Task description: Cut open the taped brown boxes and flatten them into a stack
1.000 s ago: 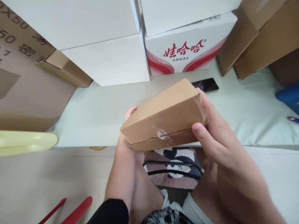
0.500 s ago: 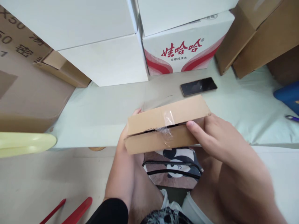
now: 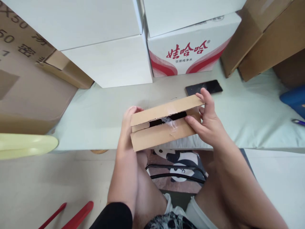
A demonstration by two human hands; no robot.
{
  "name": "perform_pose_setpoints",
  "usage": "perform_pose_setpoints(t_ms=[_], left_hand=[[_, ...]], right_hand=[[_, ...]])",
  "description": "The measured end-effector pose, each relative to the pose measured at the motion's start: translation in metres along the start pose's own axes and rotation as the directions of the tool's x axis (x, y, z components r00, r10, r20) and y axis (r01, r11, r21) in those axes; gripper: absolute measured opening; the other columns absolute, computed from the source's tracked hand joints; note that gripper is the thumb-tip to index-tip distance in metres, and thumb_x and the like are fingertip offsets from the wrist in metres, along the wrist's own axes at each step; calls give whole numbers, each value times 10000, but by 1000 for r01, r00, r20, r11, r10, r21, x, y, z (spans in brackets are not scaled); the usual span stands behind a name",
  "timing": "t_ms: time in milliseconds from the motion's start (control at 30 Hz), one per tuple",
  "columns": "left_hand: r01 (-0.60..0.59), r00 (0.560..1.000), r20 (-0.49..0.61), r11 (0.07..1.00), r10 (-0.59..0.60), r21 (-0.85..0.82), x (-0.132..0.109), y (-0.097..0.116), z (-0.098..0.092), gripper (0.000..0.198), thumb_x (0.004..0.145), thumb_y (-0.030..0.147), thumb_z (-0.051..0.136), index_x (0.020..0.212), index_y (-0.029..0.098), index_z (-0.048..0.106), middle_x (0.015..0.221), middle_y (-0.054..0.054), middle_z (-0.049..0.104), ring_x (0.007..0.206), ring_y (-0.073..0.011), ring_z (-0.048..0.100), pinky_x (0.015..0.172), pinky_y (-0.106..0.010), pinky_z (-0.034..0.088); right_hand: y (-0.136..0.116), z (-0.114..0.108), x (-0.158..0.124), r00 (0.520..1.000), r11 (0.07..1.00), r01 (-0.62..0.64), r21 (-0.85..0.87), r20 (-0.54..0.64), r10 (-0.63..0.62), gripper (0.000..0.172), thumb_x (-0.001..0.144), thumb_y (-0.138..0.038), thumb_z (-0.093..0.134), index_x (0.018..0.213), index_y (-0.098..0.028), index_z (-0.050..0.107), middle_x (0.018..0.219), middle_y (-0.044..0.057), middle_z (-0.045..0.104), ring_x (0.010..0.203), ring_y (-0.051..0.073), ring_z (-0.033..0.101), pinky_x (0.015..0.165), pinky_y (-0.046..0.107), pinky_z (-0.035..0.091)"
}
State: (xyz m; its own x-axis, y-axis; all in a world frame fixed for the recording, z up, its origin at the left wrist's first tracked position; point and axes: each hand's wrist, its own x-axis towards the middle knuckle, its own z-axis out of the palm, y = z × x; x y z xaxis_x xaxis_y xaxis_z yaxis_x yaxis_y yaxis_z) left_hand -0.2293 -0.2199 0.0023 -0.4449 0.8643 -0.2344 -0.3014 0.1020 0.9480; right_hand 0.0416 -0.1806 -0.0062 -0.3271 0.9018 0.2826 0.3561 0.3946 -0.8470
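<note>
A small brown cardboard box (image 3: 164, 135) is held up between both hands over the front edge of the table. The seam between its flaps gapes, showing a dark inside. Clear tape (image 3: 172, 123), wrinkled, spans the middle of that gap. My left hand (image 3: 130, 119) grips the box's left end, its fingers mostly hidden behind it. At the right end, my right hand (image 3: 206, 119) holds the box, the thumb pressed at the gap on the lower flap and the fingers behind the upper corner. Just beyond the right fingers lies a black phone (image 3: 214, 86), partly covered by them.
White boxes (image 3: 107, 63) and a red-and-white carton (image 3: 188, 57) stand along the back. Large brown cartons (image 3: 30, 92) rise at left, with more cardboard (image 3: 271, 47) at right. A yellow-green object (image 3: 26, 146) juts in at left. A blue item (image 3: 294, 98) and a purple pen (image 3: 299, 121) lie right.
The gap between the box's flaps has widened, showing more of the dark inside. My right hand has shifted left and up, its fingers now raised near the phone.
</note>
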Motion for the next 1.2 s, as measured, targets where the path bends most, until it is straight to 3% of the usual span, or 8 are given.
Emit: perform_pose_setpoints(t_ms=[133, 233, 333, 467, 700, 933, 1100, 1200], left_hand=[[-375, 909, 232, 923, 346, 92, -15, 22, -7, 541, 676, 700, 819, 975, 253, 767, 1167, -81, 723, 1200, -277, 641, 1060, -369, 497], [-512, 816, 435, 826, 381, 236, -26, 34, -10, 500, 597, 624, 914, 924, 260, 811, 1224, -103, 711, 1259, -320, 618, 1142, -424, 456], [-491, 858, 350, 799, 376, 346, -29, 36, -7, 323, 705, 535, 882, 843, 248, 828, 1125, -104, 741, 1152, -299, 662, 1100, -426, 489], [-485, 874, 188, 824, 447, 293, -26, 29, -3, 330, 786, 565, 820, 866, 246, 826, 1000, -70, 776, 1049, -249, 697, 1025, -368, 524], [-393, 919, 73, 895, 387, 210, -29, 26, -1, 306, 802, 549, 809, 834, 244, 814, 939, -44, 794, 962, -228, 720, 919, -329, 544], [-320, 941, 170, 932, 292, 172, -22, 33, -10, 218, 669, 422, 848, 726, 219, 794, 972, -76, 752, 1045, -267, 680, 988, -400, 522], [-293, 945, 252, 884, 209, 364, -20, 33, -12, 110, 665, 266, 697, 678, 229, 799, 1118, -74, 725, 1160, -297, 641, 1061, -453, 488], [-256, 956, 237, 888, 173, 383, -18, 31, -13, 187, 648, 244, 621, 681, 223, 803, 1169, -79, 722, 1178, -309, 644, 1045, -467, 513]], right_hand=[[-1, 1, 1, 1000, 1000, 1, -8, 4, -1, 797, 947, -438, 594, 1622, -377, 176, 1596, 129, 412, 1318, 295, 571, 1081, 541, 515], [-3, 2, 1, 1000, 1000, 8, -17, -20, -9, 802, 930, -432, 623, 1602, -380, 190, 1552, 131, 424, 1270, 286, 585, 1003, 512, 569], [-10, 1, 0, 984, 993, 77, -91, -156, -91, 703, 880, -390, 684, 1502, -363, 355, 1483, 131, 428, 1300, 311, 547, 971, 526, 586], [-25, 1, -1, 948, 938, 207, -279, -178, -263, 210, 847, -262, 658, 1050, -316, 670, 1383, 102, 439, 1361, 367, 473, 1067, 611, 507], [-35, 4, -3, 971, 925, 237, -298, 37, -237, 282, 819, -313, 636, 1083, -229, 686, 1510, 143, 348, 1467, 450, 355, 1184, 693, 355], [-36, 11, -6, 827, 862, 470, -191, -247, -506, 32, 823, -234, 636, 833, -265, 635, 1171, 77, 507, 1155, 328, 568, 1046, 579, 513], [-31, 19, -4, 877, 926, 313, -211, -311, -367, 131, 849, -223, 671, 963, -274, 709, 1187, 85, 566, 1127, 295, 616, 918, 498, 576], [-27, 21, -1, 910, 932, 289, -221, -241, -339, 229, 896, -153, 614, 1015, -294, 749, 1234, 87, 621, 1206, 292, 612, 1003, 530, 553]])
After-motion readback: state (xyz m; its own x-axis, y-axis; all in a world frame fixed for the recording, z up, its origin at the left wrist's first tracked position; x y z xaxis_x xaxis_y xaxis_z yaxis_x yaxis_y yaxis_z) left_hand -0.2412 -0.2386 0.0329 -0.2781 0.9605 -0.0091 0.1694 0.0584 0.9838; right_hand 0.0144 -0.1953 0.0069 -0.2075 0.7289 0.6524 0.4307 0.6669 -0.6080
